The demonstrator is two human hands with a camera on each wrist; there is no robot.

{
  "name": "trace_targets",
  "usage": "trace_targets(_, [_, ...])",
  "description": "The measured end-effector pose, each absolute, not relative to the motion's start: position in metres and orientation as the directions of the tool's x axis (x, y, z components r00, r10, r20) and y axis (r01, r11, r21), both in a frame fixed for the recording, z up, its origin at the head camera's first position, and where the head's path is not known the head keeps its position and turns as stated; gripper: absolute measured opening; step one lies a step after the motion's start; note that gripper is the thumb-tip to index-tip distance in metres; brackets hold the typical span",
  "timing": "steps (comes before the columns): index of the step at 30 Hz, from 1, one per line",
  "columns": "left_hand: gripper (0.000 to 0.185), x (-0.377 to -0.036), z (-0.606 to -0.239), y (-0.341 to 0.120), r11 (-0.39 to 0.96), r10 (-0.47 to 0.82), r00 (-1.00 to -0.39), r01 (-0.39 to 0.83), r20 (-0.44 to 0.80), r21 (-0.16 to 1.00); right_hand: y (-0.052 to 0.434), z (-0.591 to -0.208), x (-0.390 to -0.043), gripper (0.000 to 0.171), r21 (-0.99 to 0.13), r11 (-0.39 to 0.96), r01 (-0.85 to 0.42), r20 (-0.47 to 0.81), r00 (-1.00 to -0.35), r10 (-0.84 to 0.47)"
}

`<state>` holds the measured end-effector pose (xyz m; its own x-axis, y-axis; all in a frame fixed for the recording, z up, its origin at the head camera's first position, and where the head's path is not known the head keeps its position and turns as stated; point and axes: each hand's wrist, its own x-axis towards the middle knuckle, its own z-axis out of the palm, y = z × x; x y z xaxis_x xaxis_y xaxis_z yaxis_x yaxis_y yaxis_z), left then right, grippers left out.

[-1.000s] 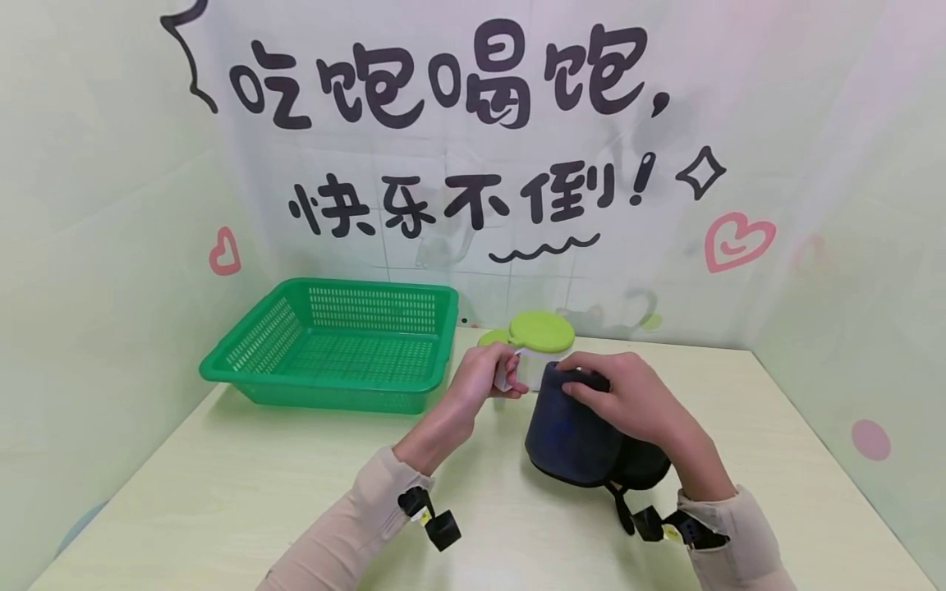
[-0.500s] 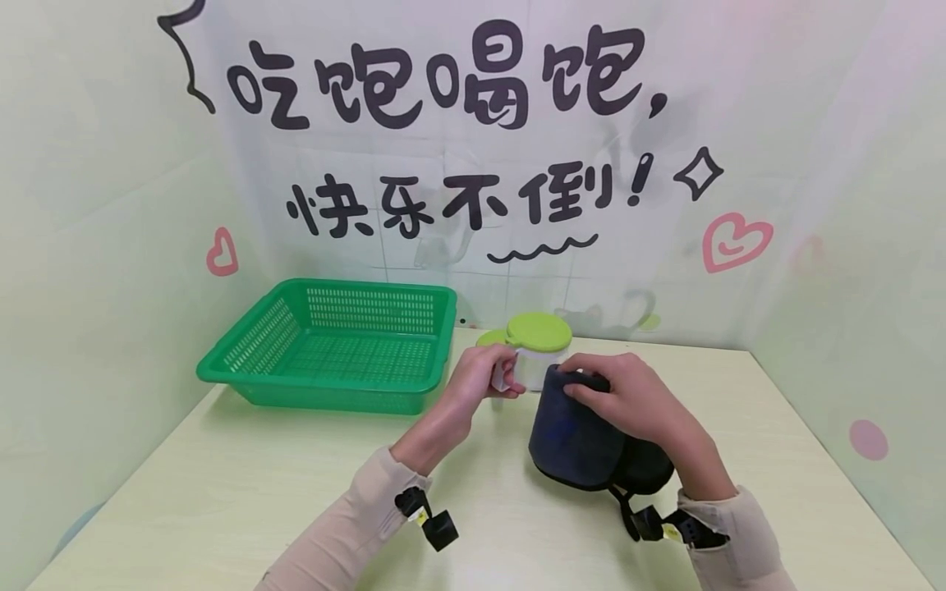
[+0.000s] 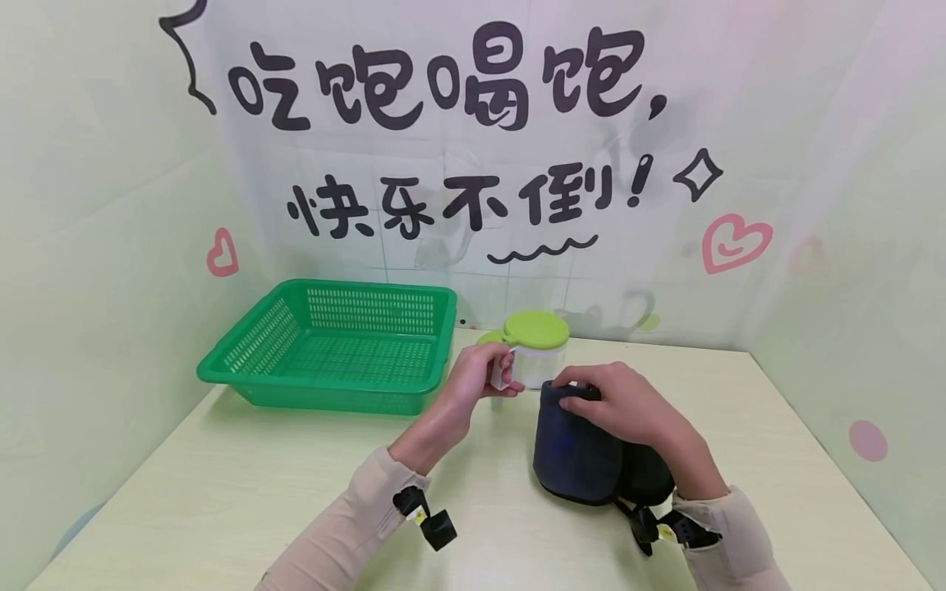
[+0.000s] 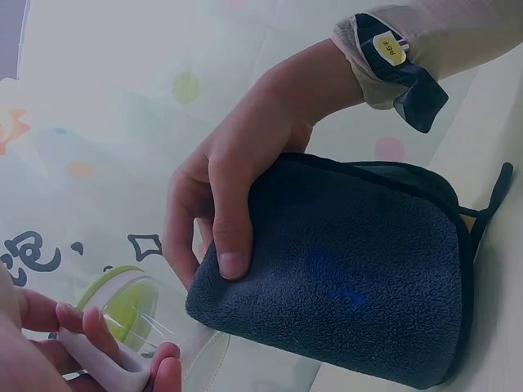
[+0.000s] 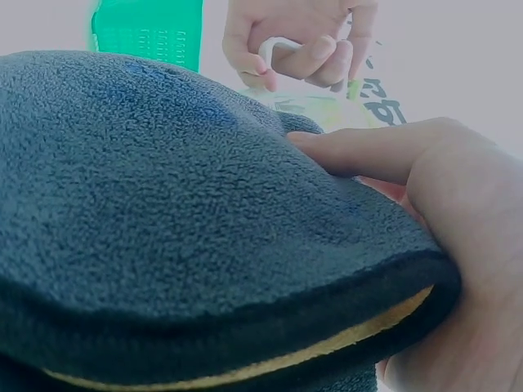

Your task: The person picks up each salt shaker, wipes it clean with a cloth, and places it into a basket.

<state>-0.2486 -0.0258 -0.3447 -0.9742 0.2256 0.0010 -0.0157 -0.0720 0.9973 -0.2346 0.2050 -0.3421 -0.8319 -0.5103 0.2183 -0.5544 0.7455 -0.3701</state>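
My left hand [image 3: 473, 377] grips the white handle [image 4: 106, 363] of a clear jar with a lime-green lid [image 3: 536, 329]. The jar [image 3: 539, 366] stays upright. In my right hand [image 3: 628, 404] is a folded dark blue-grey cleaning cloth [image 3: 576, 451], pinched at its upper edge between thumb and fingers. It hangs just in front and to the right of the jar; the left wrist view shows its corner overlapping the clear wall, but contact is hard to tell. A black loop [image 4: 494, 200] dangles from the cloth, and a strip of yellow lining [image 5: 351, 336] shows at its fold.
A green perforated basket [image 3: 332, 400] stands at the back left of the pale wooden table [image 3: 296, 476]. Behind the left hand a smaller lime-green piece [image 3: 489, 337] shows; whether it belongs to the jar I cannot tell. A printed curtain [image 3: 443, 271] closes the back.
My right hand has lowered slightly toward me with the cloth, showing more of the jar's wall. The left hand keeps its grip on the handle and has shifted barely leftward with the jar.
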Motion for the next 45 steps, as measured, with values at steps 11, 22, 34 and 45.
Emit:
trace_targets(11, [0.027,-0.25,-0.344,-0.027,-0.061,0.223,-0.975,-0.018,-0.004,0.998,0.211,-0.342,-0.238,0.016,-0.34,0.772,-0.537,0.207,-0.844,-0.495])
trace_targets(22, [0.027,-0.249,-0.343,-0.025,-0.044,0.235,-0.972,-0.011,0.0,0.999,0.209,-0.339,-0.232,0.021,-0.329,0.766,-0.552,0.299,-0.83,-0.47])
trace_targets(34, [0.029,-0.249,-0.344,-0.025,-0.037,0.233,-0.972,-0.02,-0.011,0.999,0.207,-0.333,-0.228,0.02,-0.332,0.754,-0.566,0.396,-0.809,-0.433])
trace_targets(45, [0.028,-0.249,-0.344,-0.025,-0.035,0.233,-0.972,-0.017,-0.008,0.999,0.213,-0.333,-0.229,0.02,-0.322,0.792,-0.519,0.413,-0.83,-0.376])
